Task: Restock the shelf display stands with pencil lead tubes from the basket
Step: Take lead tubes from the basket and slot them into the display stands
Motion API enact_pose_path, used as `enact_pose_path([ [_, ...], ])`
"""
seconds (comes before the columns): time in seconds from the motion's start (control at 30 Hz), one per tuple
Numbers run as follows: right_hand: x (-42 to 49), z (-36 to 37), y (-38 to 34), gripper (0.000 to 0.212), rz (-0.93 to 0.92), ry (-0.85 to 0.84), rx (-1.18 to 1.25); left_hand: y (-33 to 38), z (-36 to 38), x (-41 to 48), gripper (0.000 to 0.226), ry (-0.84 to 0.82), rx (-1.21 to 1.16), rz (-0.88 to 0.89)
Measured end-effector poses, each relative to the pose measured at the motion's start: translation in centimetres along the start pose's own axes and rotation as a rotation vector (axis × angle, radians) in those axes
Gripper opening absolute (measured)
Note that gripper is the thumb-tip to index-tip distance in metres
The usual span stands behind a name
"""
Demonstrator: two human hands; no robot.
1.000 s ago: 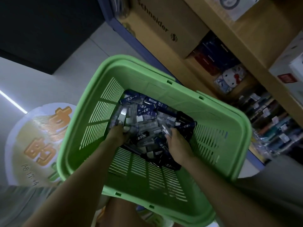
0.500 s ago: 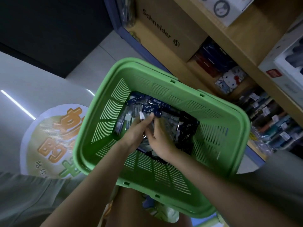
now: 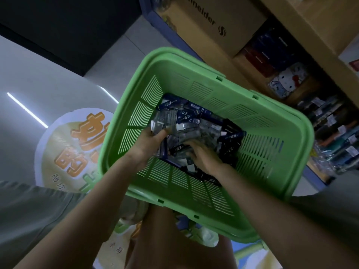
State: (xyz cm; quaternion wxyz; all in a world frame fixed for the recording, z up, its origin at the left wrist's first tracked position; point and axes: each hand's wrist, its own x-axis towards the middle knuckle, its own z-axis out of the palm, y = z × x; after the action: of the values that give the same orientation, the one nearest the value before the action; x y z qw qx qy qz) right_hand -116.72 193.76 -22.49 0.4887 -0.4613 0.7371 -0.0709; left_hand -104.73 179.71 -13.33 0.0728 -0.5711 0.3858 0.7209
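Note:
A green plastic basket [image 3: 213, 78] sits in front of me, tilted, with a pile of pencil lead tubes [image 3: 196, 123] in its bottom, some dark blue and marked 0.3, some clear. Both my hands are inside it. My left hand [image 3: 149, 142] is at the left side of the pile, thumb and fingers curled round a few clear tubes [image 3: 158, 126]. My right hand [image 3: 206, 158] lies on the near middle of the pile with fingers spread over the tubes, next to a dark tube marked 0.3 [image 3: 179, 148].
A wooden shelf unit rises at the right, with a brown cardboard box [image 3: 204, 22], dark packs, a cartoon cat item [image 3: 289, 80] and rows of pens with price tags [image 3: 334, 133]. A round floor sticker [image 3: 73, 152] lies to the left. My knee is under the basket.
My hands, held together above the pile half a second ago, have moved apart; the left went to the left side, the right dropped onto the near middle of the tubes.

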Motion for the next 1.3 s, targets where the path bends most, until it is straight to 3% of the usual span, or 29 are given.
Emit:
enact_pose_path([
  [0.1, 0.6, 0.7, 0.1, 0.055, -0.006, -0.091, -0.076, 0.0, -0.8, -0.2, 0.027, 0.014, 0.023, -0.017],
  [0.23, 1.3, 1.3, 0.0, 0.064, -0.013, -0.074, -0.178, 0.2, -0.7, -0.6, 0.014, 0.013, 0.011, -0.012],
  [0.4, 2.1, 2.0, -0.7, 0.078, 0.075, -0.134, -0.309, 0.9, 0.0, -1.4, 0.011, 0.020, -0.030, 0.006],
  [0.67, 1.4, 2.3, 1.2, 0.040, 0.100, -0.181, -0.334, 0.5, -0.1, -1.3, 0.011, 0.053, 0.000, -0.021],
  [0.77, 1.2, 1.6, 0.9, 0.033, 0.196, -0.191, -0.107, 0.2, -0.3, -1.5, 0.007, 0.053, -0.031, -0.063],
  [0.87, 0.3, 0.1, -1.0, 0.034, 0.270, -0.063, 0.238, -0.2, -0.2, -1.8, 0.009, 0.095, -0.040, -0.081],
  [1.0, -1.3, -2.6, -4.7, 0.045, 0.121, 0.103, 0.421, -0.5, 0.5, -2.8, 0.010, 0.132, -0.165, -0.057],
  [1.17, -3.2, -6.1, -9.3, 0.063, 0.092, 0.185, 0.653, -0.4, 1.6, -4.9, 0.012, 0.069, -0.272, 0.072],
  [1.3, -4.7, -8.6, -11.9, 0.033, 0.082, 0.282, 0.954, 0.5, 2.9, -7.4, 0.028, -0.032, -0.230, 0.227],
])
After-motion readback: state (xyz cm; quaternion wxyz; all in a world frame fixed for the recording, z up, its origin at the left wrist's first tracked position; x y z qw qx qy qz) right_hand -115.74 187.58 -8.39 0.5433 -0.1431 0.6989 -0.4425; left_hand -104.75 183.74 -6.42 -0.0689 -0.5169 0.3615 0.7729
